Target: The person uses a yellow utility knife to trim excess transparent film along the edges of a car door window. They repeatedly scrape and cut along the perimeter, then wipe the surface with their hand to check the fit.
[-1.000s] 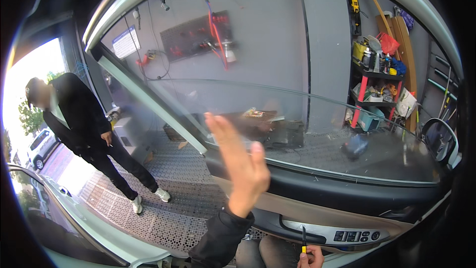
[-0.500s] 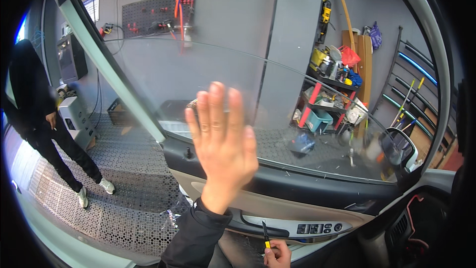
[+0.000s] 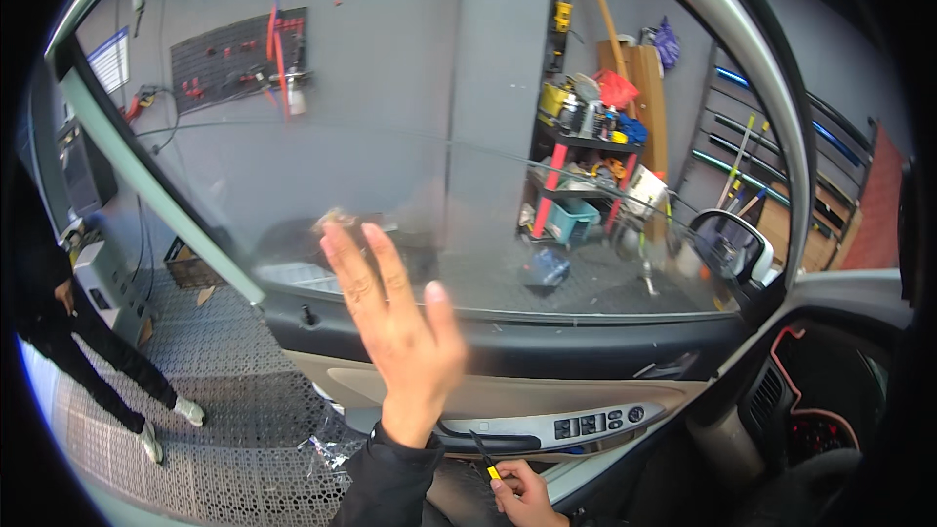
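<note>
My left hand [image 3: 405, 342], its back toward me and fingers stretched out, is raised at the partly lowered window glass [image 3: 508, 234] of an open car door. Its fingertips overlap the lower glass; whether they touch it I cannot tell. Below and to the right, my right hand [image 3: 522, 496] grips a slim black-and-yellow utility knife [image 3: 494, 472], its dark end pointing up and left toward the door's armrest. The window switch panel [image 3: 595, 424] lies just beyond that hand. Smears and a cloudy patch show on the glass near my left fingertips.
A person in dark clothes [image 3: 98, 351] stands at the left on the perforated floor [image 3: 234, 400]. Crumpled clear film [image 3: 327, 451] lies near the door. Beyond the glass stand a loaded shelf rack [image 3: 586, 141] and the side mirror [image 3: 730, 242]. A pegboard [image 3: 234, 59] hangs on the wall.
The view has swung right, so the door and room sit further left. My left hand has tilted leftward and lower on the glass. The knife stays in my right hand, now more slanted.
</note>
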`<state>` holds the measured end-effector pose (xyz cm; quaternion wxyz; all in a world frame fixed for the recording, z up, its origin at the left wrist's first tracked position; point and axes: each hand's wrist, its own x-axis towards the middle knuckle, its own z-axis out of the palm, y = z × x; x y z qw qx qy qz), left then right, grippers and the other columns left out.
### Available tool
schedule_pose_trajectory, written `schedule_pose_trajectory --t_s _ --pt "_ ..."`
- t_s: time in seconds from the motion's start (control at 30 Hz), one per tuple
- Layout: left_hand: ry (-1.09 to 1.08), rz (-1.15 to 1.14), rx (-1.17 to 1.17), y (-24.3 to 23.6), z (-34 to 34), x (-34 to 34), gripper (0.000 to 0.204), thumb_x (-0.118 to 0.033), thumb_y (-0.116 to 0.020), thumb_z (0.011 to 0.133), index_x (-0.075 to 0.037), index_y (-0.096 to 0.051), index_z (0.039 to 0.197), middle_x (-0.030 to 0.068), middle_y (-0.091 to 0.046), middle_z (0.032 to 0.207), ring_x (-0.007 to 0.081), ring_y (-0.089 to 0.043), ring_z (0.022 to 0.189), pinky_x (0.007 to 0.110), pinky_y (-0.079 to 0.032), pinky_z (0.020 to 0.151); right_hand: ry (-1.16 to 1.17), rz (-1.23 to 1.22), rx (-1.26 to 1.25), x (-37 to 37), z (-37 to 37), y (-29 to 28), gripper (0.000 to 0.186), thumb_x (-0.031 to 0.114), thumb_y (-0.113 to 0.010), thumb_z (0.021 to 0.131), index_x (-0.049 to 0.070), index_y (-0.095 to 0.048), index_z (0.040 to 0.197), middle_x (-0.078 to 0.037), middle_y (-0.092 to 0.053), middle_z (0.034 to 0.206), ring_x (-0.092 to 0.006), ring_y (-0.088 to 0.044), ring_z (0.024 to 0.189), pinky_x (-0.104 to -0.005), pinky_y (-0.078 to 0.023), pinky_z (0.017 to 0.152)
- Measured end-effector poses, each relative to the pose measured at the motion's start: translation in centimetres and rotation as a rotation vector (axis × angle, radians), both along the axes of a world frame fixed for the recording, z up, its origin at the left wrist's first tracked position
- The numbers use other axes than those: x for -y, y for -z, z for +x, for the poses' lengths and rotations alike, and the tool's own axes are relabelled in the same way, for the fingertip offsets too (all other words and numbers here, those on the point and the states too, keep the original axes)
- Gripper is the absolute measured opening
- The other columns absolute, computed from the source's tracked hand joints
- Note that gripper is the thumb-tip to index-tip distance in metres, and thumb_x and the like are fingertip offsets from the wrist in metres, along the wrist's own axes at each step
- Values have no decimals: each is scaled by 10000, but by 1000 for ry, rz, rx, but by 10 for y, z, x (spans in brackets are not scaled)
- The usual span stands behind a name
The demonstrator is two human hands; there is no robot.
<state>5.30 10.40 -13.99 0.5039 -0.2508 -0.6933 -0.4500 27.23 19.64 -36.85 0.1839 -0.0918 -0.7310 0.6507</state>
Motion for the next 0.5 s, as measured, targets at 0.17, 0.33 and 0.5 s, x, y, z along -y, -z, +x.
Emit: schedule_pose_trajectory --t_s 0.17,0.33,0.5 --pt "58 140 -9 16 20 22 532 -103 -494 1027 55 -459 1533 259 -474 1571 382 -474 1449 465 -324 1222 -112 -263 -69 -11 -1 -30 234 93 -555 1086 4 -497 1294 -84 -600 955 -92 -549 563 -244 -425 492" --pt "259 662 360 52 57 50 230 -103 -629 1060 27 -672 1244 22 -649 958 79 -584 838 222 -476 795 -287 -383 -174 -8 -6 -71 336 146 -524 1111 73 -413 1419 -103 -586 888 -96 -503 551 -242 -412 491" --pt "431 800 529 82 87 75 167 -148 -614 1078 8 -671 1056 -7 -576 771 59 -481 664 215 -393 624 -397 -292 -198 13 -23 -104 281 176 -459 1131 69 -408 1386 -124 -588 820 -100 -447 489 -241 -378 461"
